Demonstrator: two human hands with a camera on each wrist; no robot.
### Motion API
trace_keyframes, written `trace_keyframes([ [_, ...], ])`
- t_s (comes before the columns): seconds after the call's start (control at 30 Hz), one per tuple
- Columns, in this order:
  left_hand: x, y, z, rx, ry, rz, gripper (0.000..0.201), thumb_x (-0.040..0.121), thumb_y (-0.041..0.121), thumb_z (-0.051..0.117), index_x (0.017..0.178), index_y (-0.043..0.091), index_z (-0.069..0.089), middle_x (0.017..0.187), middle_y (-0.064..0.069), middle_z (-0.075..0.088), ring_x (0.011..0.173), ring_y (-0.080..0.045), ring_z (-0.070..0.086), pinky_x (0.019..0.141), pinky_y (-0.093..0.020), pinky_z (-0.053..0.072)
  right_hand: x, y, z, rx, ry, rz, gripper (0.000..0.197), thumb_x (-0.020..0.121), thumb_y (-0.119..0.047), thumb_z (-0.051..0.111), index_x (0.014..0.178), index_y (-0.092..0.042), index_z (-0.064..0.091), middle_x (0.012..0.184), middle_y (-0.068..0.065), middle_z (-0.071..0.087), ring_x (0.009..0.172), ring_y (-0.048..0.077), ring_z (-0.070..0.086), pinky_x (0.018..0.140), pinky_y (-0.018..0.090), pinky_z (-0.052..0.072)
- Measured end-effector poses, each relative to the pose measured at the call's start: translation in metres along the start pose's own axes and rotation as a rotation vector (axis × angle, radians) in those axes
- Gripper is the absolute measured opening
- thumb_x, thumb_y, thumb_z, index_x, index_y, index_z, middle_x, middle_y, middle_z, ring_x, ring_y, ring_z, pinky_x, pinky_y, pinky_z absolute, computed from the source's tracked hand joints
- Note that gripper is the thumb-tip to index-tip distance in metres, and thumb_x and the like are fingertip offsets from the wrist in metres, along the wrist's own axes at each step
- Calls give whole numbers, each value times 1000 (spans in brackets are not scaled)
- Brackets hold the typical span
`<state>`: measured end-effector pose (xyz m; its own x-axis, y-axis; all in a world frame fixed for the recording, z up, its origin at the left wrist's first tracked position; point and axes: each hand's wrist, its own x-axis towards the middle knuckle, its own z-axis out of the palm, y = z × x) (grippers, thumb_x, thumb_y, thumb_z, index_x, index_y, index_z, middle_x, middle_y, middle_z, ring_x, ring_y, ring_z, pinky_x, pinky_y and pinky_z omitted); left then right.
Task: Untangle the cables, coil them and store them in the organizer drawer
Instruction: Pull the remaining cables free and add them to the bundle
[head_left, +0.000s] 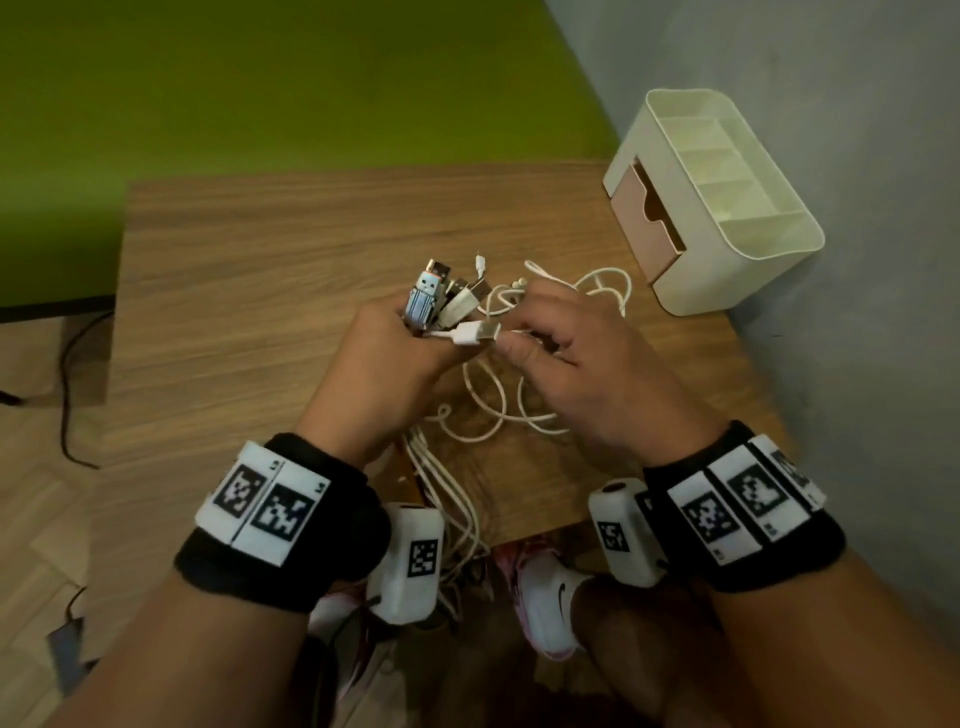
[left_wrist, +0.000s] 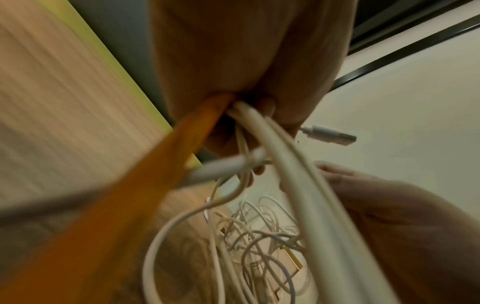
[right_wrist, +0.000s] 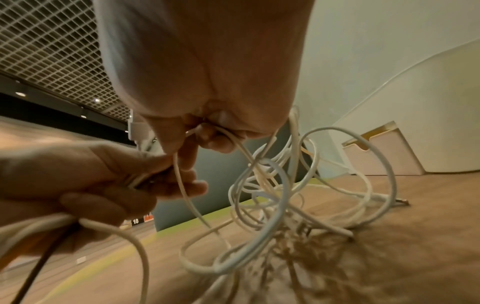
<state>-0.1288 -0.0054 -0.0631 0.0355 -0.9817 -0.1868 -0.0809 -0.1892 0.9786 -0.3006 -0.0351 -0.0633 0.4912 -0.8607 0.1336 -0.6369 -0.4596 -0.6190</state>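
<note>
My left hand (head_left: 400, 343) grips a bundle of cable ends, several USB plugs (head_left: 441, 296) sticking up out of the fist. A white USB plug (head_left: 475, 332) pokes sideways toward my right hand (head_left: 545, 338), whose thumb and fingers pinch a white cable just beside it. Tangled white cables (head_left: 519, 405) loop on the wooden table (head_left: 260, 260) below and behind both hands and trail off the near edge. In the right wrist view the pinched cable (right_wrist: 228, 135) runs down into the tangle (right_wrist: 272, 195). In the left wrist view white cables (left_wrist: 259, 127) and an orange one (left_wrist: 182, 154) leave the fist.
A cream desk organizer (head_left: 727, 197) stands at the table's back right corner against the grey wall, its pink drawer (head_left: 649, 218) partly pulled out. A black cord (head_left: 67, 389) lies on the floor to the left. My shoes (head_left: 545, 597) show below the table's near edge.
</note>
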Motion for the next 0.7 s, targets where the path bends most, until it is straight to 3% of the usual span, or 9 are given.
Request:
trace_keyframes([
  [0.1,-1,5,-4,-107,-85,-55,21,85,0,67,76,15,56,38,13,48,33,5,42,37,-8,31,-2,-1,-2,44,0,-7,29,96,-40,52,93,-17,70,83,-11,53,78,-2,50,74,30,33],
  [0.27,3,2,-14,-193,-128,-127,18,80,-9,68,85,7,61,51,8,52,36,-2,41,34,-13,31,-2,10,-5,16,14,14,19,98,-29,56,93,-15,68,81,-15,51,77,-7,49,72,25,30],
  [0.33,6,-2,-16,-208,-145,-118,29,66,-2,79,86,9,61,61,0,48,40,-6,37,35,-15,28,-3,13,-8,9,24,24,18,98,-29,56,92,-16,68,80,-18,51,76,-8,49,73,25,30],
  [0.5,9,-6,-22,-329,-322,-109,46,40,18,96,78,22,71,59,7,53,41,-2,41,35,-13,32,-3,14,-7,-1,21,23,20,98,-29,56,92,-14,68,79,-18,50,74,-9,48,70,18,27],
  [0.57,10,-10,-26,-377,-384,-123,64,36,36,99,91,24,70,68,-1,51,41,-2,38,35,-13,30,-4,14,-8,-5,16,25,20,98,-29,56,92,-15,68,79,-19,50,74,-10,48,71,18,26],
  [0.63,11,-12,-31,-408,-421,-165,85,32,41,99,108,24,65,74,-9,39,44,-5,32,36,-13,27,-4,13,-9,-6,17,28,19,98,-29,56,92,-15,68,79,-20,50,75,-11,48,72,17,26],
  [0.7,11,-12,-33,-462,-447,-189,96,33,40,100,117,22,58,74,-8,32,45,-5,28,37,-13,27,-4,13,-9,-7,14,33,20,98,-29,56,92,-15,68,80,-20,51,76,-10,49,73,18,28],
])
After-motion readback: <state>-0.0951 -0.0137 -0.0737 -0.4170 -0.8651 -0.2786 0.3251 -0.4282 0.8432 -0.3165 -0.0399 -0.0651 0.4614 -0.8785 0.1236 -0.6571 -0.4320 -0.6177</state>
